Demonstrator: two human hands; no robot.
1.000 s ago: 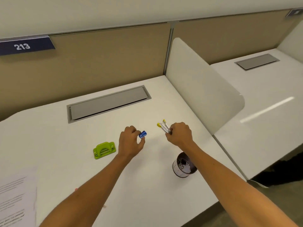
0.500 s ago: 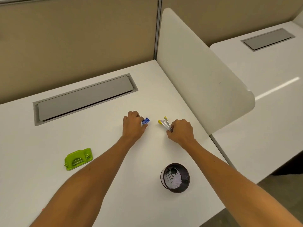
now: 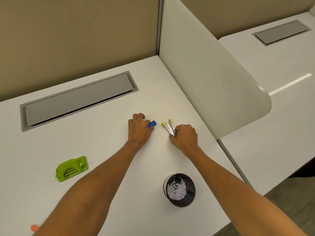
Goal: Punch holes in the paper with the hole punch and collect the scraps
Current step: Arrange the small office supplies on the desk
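Note:
A lime-green hole punch (image 3: 72, 168) lies on the white desk (image 3: 51, 142) at the left, apart from both hands. A black mesh cup (image 3: 179, 189) holding white paper scraps stands near the front edge, between my forearms. My left hand (image 3: 139, 129) rests on the desk and pinches a small blue piece (image 3: 152, 124). To its right, my right hand (image 3: 185, 136) grips metal tweezers with yellow tips (image 3: 167, 126), which point toward the blue piece. No paper is in view.
A grey cable hatch (image 3: 76, 101) is set into the desk behind my hands. A white curved divider (image 3: 213, 82) rises along the desk's right side, with a second desk beyond. A small orange object (image 3: 34, 227) shows at the bottom left edge.
The camera has tilted down and moved closer, so the paper sheet and wall sign left the view. Both hands reached farther out over the desk, away from the cup, keeping their holds.

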